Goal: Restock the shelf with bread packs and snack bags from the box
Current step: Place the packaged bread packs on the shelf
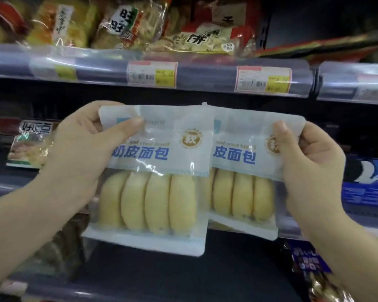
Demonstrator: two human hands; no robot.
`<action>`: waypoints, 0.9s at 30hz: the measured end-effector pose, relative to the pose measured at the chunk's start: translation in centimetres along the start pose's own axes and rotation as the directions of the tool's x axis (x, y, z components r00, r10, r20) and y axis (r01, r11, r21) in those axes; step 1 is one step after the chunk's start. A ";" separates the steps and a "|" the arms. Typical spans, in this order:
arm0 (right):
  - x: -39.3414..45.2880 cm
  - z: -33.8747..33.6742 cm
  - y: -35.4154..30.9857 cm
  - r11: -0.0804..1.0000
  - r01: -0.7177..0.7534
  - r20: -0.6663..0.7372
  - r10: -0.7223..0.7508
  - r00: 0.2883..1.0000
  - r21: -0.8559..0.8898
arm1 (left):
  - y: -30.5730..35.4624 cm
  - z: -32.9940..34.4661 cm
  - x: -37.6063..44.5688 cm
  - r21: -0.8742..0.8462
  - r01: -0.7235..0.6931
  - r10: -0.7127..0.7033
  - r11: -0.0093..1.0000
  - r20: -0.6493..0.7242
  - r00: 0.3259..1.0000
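Observation:
Two matching bread packs hang upright in front of the middle shelf (358, 214). Each has a pale blue-white top with blue lettering and a clear window showing several yellow rolls. My left hand (79, 158) pinches the top left corner of the left bread pack (155, 188). My right hand (310, 162) pinches the top right corner of the right bread pack (242, 192). The left pack overlaps the right one's left edge. No box is in view.
The upper shelf rail (205, 75) carries price tags, with snack bags (127, 22) stacked above it. A clear-wrapped pack (28, 147) sits left on the middle shelf, a blue carton (367, 182) at right. Dark shelf space lies behind the packs. More bags (310, 264) lie below right.

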State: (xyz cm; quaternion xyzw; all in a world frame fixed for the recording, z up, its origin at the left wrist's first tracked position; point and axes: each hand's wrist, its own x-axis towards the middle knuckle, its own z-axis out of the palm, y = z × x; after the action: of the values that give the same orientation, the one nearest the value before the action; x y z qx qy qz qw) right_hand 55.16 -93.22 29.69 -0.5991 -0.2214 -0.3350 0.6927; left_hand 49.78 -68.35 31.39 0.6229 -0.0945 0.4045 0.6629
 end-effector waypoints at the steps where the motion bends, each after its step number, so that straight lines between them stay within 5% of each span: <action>1: 0.4 0.6 0.3 1.000 0.026 -0.014 -0.026 1.000 0.002 | -0.2 0.0 0.7 -0.007 -0.015 0.015 1.000 0.008 1.000; 9: 2.8 4.0 5.6 0.997 0.054 -0.061 -0.058 0.996 -0.058 | -3.6 0.7 5.6 0.083 -0.228 0.231 0.970 -0.025 0.973; 21: 4.3 7.7 9.7 0.999 -0.054 0.098 0.054 0.994 -0.008 | -8.8 2.9 6.2 0.069 -0.121 0.125 0.990 -0.062 0.990; 27: 5.1 6.1 10.8 0.968 -0.093 0.289 0.161 0.944 -0.235 | -10.5 3.2 6.0 0.117 -0.106 0.108 0.987 -0.013 0.994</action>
State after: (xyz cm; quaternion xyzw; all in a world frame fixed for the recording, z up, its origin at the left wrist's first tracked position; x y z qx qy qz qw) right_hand 67.01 -87.63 27.06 -0.7292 -0.2487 -0.2149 0.6002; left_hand 61.75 -67.64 27.95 0.6506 -0.0976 0.4503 0.6036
